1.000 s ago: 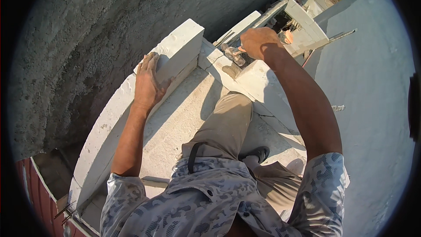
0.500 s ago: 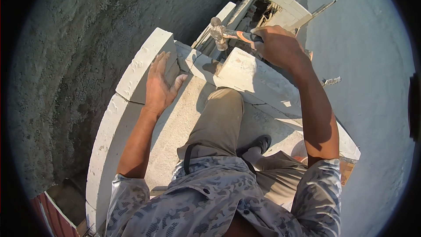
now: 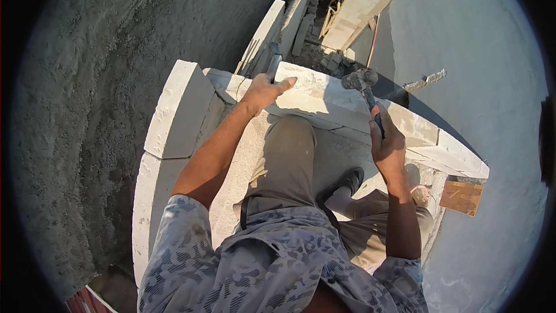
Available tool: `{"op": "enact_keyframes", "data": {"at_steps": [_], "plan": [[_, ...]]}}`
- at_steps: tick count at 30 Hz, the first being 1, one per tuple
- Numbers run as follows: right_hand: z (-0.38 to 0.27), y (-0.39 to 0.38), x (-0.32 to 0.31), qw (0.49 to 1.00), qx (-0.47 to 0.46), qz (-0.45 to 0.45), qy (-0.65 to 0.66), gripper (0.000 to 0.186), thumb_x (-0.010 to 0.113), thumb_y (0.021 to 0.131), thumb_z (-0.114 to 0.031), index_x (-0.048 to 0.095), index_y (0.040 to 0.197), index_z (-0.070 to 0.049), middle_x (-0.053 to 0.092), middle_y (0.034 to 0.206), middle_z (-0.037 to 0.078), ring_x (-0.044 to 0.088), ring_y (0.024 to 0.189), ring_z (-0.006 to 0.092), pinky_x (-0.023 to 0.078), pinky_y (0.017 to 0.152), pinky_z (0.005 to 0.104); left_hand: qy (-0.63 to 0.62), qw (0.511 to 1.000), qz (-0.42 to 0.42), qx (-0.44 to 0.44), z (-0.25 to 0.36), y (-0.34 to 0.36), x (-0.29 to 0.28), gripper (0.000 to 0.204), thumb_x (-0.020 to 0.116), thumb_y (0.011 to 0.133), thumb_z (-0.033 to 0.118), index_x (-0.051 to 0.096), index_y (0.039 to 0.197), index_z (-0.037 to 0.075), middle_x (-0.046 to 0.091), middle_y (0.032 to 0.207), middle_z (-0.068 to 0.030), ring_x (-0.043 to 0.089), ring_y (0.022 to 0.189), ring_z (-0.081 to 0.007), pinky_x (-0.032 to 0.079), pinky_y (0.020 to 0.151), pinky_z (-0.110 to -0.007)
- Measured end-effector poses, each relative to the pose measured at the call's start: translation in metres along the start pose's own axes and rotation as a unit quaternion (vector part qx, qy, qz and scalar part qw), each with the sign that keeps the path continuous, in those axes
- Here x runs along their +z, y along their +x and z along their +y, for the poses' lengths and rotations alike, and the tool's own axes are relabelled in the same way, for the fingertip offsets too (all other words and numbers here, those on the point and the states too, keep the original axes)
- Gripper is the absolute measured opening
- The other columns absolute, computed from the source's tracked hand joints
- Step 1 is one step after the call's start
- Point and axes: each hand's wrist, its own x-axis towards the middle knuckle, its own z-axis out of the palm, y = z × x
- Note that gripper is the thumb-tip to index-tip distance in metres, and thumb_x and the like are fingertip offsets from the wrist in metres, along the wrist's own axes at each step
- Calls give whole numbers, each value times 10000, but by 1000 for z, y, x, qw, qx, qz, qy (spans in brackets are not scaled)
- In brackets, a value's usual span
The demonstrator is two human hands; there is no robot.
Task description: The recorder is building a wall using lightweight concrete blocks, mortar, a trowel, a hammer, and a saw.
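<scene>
My left hand [image 3: 262,94], thumb out, grips what looks like a narrow grey metal tool [image 3: 274,58], partly hidden, at the left end of a white block [image 3: 313,87] across the wall before me. My right hand [image 3: 389,148] is closed round the dark handle of a hammer [image 3: 360,81], its grey head raised over that block's right part. A tall white block [image 3: 172,107] stands on the curved wall to the left, above a lower one [image 3: 156,208].
A rough grey wall [image 3: 87,110] rises on the left and a smooth pale wall [image 3: 486,69] on the right. Beyond the blocks lie rubble and timber [image 3: 330,20] between block partitions. A brown board [image 3: 461,197] sits at right. My knee and sandalled foot are below.
My left hand has left the tall left block and moved right, now gripping the narrow tool. My right hand has come down and right, turning the hammer head upward in view. The view has shifted.
</scene>
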Motion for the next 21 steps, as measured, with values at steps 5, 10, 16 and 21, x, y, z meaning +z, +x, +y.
{"op": "enact_keyframes", "data": {"at_steps": [5, 10, 16, 21], "plan": [[-4, 2, 7, 998, 48, -22, 41, 419, 622, 994, -164, 594, 1398, -59, 713, 1059, 297, 717, 922, 466, 571, 757, 465, -1, 1000, -6, 8, 3, 0, -2, 661, 795, 886, 444, 691, 1165, -146, 734, 1029, -210, 680, 923, -250, 533, 835, -369], [-17, 6, 19, 999, 45, -20, 17, 441, 633, 989, -181, 588, 1417, -86, 717, 1011, 276, 713, 916, 454, 562, 751, 481, 5, 1000, -3, 0, -14, 6, -9, 670, 793, 895, 431, 668, 1214, -144, 725, 1103, -222, 676, 992, -263, 527, 887, -368], [-23, 13, 19, 998, 41, -48, 14, 488, 644, 982, -213, 558, 1456, -134, 708, 923, 246, 697, 865, 448, 541, 751, 526, 5, 1000, -12, -1, 12, -5, 0, 664, 788, 906, 410, 647, 1245, -144, 724, 1124, -219, 673, 1021, -260, 515, 928, -357], [-27, 16, 23, 993, 63, -83, -53, 476, 655, 974, -201, 575, 1434, -110, 718, 975, 252, 695, 896, 461, 548, 758, 517, -6, 1000, -8, 5, 1, 1, -2, 677, 786, 905, 424, 648, 1230, -154, 728, 1108, -218, 676, 1007, -260, 517, 919, -358]]}}
